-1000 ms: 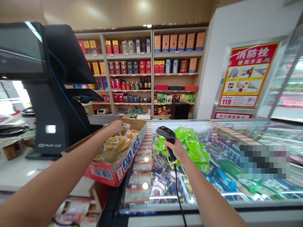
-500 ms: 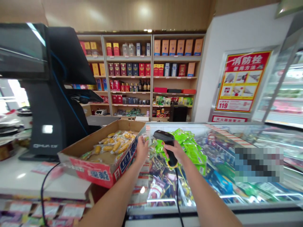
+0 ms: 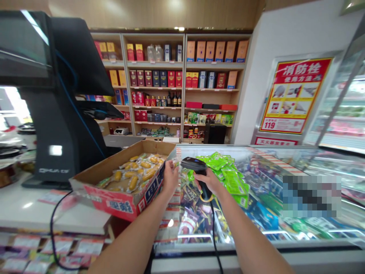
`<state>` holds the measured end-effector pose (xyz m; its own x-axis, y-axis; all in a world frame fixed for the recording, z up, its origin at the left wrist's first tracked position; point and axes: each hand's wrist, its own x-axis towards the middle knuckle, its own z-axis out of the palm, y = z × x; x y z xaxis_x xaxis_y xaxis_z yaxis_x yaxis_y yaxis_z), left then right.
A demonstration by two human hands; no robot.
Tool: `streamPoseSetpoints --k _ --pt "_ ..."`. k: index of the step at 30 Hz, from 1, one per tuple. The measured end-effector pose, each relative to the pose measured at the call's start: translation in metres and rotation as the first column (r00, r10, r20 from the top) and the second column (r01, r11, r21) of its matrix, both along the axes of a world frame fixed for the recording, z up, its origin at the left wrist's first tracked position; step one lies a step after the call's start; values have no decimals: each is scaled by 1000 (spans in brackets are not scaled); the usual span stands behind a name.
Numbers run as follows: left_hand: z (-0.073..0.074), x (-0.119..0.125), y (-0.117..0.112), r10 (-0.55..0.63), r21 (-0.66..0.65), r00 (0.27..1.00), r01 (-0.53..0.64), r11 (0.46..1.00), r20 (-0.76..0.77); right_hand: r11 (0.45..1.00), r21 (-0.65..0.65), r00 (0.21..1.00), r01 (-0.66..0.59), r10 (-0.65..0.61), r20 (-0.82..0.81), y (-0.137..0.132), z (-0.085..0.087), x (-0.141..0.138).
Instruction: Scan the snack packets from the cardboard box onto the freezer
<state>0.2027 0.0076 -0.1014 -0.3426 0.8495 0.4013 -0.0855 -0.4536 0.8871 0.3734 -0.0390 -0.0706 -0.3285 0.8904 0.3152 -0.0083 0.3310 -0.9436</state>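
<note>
My right hand [image 3: 209, 179] is wrapped round the grip of a black barcode scanner [image 3: 195, 164], its head pointing left toward my other hand. A cable runs down from the scanner's handle. My left hand [image 3: 170, 178] is closed beside the right wall of an open cardboard box [image 3: 114, 203]. Something small shows at its fingertips, too blurred to name. Inside the box lie several yellow snacks in clear wrappers [image 3: 134, 182]. Bright green packets [image 3: 232, 180] are piled on the glass top of the freezer [image 3: 196, 249], just right of the scanner.
A black checkout terminal [image 3: 54, 125] stands at the left on a white counter [image 3: 17, 205]. Packaged goods show through the freezer glass. Shelves [image 3: 155, 65] of boxes and bottles line the back wall. A red and yellow poster [image 3: 296, 95] hangs at the right.
The scanner has shifted slightly left, closer to my left hand. My left hand stays closed by the box wall. The view has tilted slightly.
</note>
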Motion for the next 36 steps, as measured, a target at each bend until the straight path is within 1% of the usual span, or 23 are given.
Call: streamPoseSetpoints --k 2,4,9,15,18,20,23,25,27,29,30,31,33,35,36 --pt "-3 0 2 9 1 1000 -9 1000 -10 1000 2 1000 7 -7 -9 1 -1 0" --pt "-6 0 5 19 12 999 -18 1000 -51 1000 3 999 21 -21 -24 1 -2 0" --pt "-14 4 8 -85 -57 990 79 995 -113 998 0 997 65 -65 -52 1 -1 1" --pt "-20 14 3 -100 -119 966 73 990 -239 996 18 994 93 -91 -61 8 -6 5" --pt "-25 17 4 -134 -119 944 102 988 -302 995 34 994 91 -89 -57 11 -7 7" --pt "-27 18 5 -102 -78 929 79 994 -356 994 37 993 103 -101 -68 11 -7 7" --pt "-23 20 1 26 19 895 -19 1000 -446 992 24 989 123 -120 -90 7 -5 6" --pt "-13 19 -8 99 97 853 -57 994 -512 992 22 988 121 -118 -94 5 -3 5" --pt "6 13 -24 169 186 790 -71 980 -589 992 34 988 118 -114 -100 4 -3 4" --pt "34 -2 -43 214 237 695 -63 969 -687 991 42 986 124 -118 -118 4 -3 4" --pt "51 -14 -51 216 235 633 -55 970 -743 991 39 984 130 -123 -131 5 -3 4" --pt "68 -27 -56 194 205 563 -45 978 -804 990 33 981 135 -129 -143 5 -3 4" --pt "102 -56 -55 121 95 420 -81 992 -900 990 25 979 141 -136 -152 6 -4 4" --pt "130 -82 -36 43 7 316 -114 993 -948 990 27 981 138 -133 -139 7 -5 3" --pt "139 -92 -22 9 -26 281 -123 992 -960 990 30 983 134 -129 -130 8 -6 3"
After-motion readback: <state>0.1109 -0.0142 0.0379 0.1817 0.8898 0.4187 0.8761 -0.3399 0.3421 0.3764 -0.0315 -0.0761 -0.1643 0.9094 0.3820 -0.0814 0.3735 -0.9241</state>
